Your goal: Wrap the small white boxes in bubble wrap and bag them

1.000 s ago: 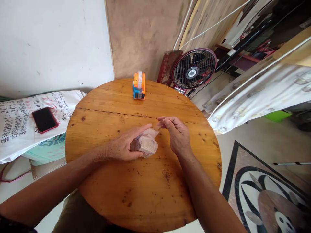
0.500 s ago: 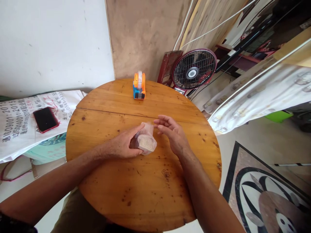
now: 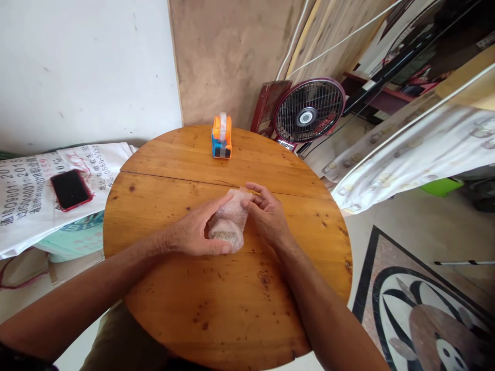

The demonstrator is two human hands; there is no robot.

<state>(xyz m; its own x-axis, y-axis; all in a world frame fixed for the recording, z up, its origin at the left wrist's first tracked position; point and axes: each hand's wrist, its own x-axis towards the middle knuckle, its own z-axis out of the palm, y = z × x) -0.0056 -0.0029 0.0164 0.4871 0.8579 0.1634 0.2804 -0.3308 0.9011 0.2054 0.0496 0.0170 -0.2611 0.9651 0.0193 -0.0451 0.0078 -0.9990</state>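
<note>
Both my hands close around a small block wrapped in clear crinkled plastic film (image 3: 229, 222): my left hand (image 3: 193, 232) cups its near-left side with the thumb along the bottom edge and the index finger stretched over the top, and my right hand (image 3: 266, 214) presses its fingertips against the far-right end of the wrap.

Under them is a round table of varnished, knotty wooden planks (image 3: 232, 299), with a seam running across its far half. At the far edge stands an orange and blue tape dispenser (image 3: 221, 136), well apart from my hands. Left of the table, a red-cased phone (image 3: 70, 189) lies on a white printed sack (image 3: 34, 201). Behind the table, a dark red floor fan (image 3: 308, 112) sits before a brown board wall, and white patterned cloth (image 3: 417, 149) hangs at right.

The wrapped block rests on the table's middle, between my palms, touching both.
</note>
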